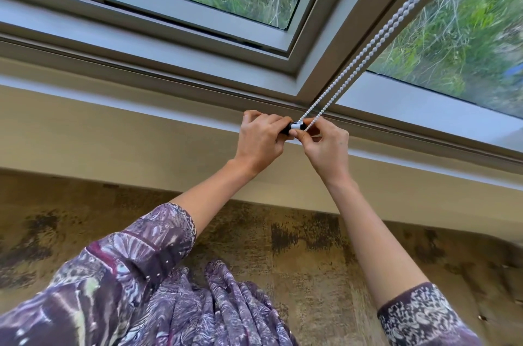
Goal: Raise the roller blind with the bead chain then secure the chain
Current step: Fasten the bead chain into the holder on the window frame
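Observation:
A white bead chain [376,37] runs as two strands from the top right down to the window sill. Its lower loop meets a small black and white holder [296,126] at the sill. My left hand [261,142] is closed around the black end of that holder. My right hand [325,147] pinches the chain's bottom loop against the holder's right end. The roller blind itself is out of view.
A grey window frame [317,62] with two panes shows greenery outside. A pale sill ledge [141,130] runs across below it. Mottled brown carpet [283,246] lies beneath, and my patterned purple sleeves and dress fill the bottom.

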Demonstrator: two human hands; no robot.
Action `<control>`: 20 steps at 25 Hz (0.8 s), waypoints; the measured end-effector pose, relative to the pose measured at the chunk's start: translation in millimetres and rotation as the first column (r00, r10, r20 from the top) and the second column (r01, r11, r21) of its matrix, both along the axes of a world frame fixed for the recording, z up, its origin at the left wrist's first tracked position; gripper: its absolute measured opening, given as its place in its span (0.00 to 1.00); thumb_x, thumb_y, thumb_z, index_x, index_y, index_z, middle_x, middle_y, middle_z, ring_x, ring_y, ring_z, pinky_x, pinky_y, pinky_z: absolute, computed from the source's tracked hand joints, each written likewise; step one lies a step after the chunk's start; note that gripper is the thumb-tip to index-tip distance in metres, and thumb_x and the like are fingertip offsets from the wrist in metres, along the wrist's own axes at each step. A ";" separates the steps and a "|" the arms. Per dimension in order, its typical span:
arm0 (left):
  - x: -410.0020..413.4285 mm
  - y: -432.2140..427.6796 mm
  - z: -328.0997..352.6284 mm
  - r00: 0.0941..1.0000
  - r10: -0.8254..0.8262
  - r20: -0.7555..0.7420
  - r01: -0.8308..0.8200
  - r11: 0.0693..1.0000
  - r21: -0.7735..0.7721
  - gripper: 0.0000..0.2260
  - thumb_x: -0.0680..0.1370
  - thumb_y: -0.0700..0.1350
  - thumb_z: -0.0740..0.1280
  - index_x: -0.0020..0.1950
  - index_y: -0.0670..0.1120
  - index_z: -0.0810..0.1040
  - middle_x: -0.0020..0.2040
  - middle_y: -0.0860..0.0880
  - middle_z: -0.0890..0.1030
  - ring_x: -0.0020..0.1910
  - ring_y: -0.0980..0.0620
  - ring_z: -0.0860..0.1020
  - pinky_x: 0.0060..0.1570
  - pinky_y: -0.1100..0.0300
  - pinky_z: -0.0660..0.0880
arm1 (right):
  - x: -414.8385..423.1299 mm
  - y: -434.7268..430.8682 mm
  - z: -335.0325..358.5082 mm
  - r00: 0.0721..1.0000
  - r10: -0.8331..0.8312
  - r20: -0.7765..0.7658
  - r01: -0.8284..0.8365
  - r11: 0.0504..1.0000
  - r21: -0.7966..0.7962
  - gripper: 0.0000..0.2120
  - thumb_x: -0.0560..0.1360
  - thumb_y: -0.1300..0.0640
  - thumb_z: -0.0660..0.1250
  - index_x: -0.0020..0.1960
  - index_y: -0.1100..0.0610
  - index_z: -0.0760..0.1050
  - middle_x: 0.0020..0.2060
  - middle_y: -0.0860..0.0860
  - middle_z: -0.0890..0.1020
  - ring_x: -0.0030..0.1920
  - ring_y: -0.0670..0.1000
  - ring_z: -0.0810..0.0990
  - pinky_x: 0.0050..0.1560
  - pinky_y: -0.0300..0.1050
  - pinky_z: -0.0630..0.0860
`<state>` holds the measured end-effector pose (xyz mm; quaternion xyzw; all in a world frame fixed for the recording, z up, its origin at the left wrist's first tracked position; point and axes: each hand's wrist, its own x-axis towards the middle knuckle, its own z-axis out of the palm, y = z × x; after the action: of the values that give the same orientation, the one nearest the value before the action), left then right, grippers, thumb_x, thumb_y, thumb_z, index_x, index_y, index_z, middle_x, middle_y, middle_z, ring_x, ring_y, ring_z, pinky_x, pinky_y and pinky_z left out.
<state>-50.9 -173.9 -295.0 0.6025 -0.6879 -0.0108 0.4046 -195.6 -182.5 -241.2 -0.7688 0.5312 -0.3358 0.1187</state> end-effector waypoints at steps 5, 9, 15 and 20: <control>-8.7 -3.2 -3.5 0.997 0.068 -0.022 -0.069 0.996 -0.050 0.06 0.74 0.48 0.68 0.48 0.50 0.82 0.43 0.53 0.86 0.39 0.50 0.82 0.52 0.50 0.71 | 6.7 -1.2 -0.1 0.990 -0.138 -0.031 0.138 0.990 0.007 0.12 0.71 0.48 0.71 0.41 0.58 0.80 0.34 0.52 0.83 0.35 0.53 0.80 0.37 0.46 0.74; -19.0 -5.7 -4.7 0.993 0.086 -0.079 -0.085 0.996 0.011 0.08 0.75 0.48 0.63 0.48 0.51 0.82 0.44 0.53 0.86 0.40 0.52 0.82 0.54 0.51 0.70 | 13.0 -6.8 -1.5 0.961 -0.248 -0.126 0.251 0.968 0.013 0.13 0.72 0.47 0.69 0.41 0.57 0.79 0.35 0.53 0.84 0.39 0.57 0.81 0.38 0.44 0.68; -26.0 -12.6 -4.9 0.974 0.090 -0.207 -0.065 0.990 0.127 0.10 0.74 0.45 0.67 0.54 0.48 0.82 0.47 0.51 0.86 0.43 0.48 0.82 0.54 0.51 0.69 | 15.1 -3.6 -9.4 0.982 -0.162 0.100 0.160 0.987 0.032 0.08 0.72 0.54 0.71 0.49 0.56 0.79 0.43 0.50 0.82 0.40 0.45 0.78 0.44 0.29 0.71; -27.7 -9.9 -3.8 0.965 0.091 -0.245 -0.048 0.983 0.178 0.09 0.74 0.47 0.66 0.52 0.51 0.82 0.44 0.51 0.86 0.41 0.48 0.82 0.52 0.53 0.70 | 19.9 -2.2 -15.5 0.945 -0.242 0.218 0.224 0.969 0.105 0.06 0.72 0.54 0.70 0.47 0.55 0.79 0.42 0.51 0.83 0.41 0.49 0.80 0.45 0.41 0.76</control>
<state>-78.6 -183.8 -298.8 0.6525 -0.6057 -0.1321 0.4358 -175.7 -184.6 -256.7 -0.6513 0.6141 -0.4125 0.1688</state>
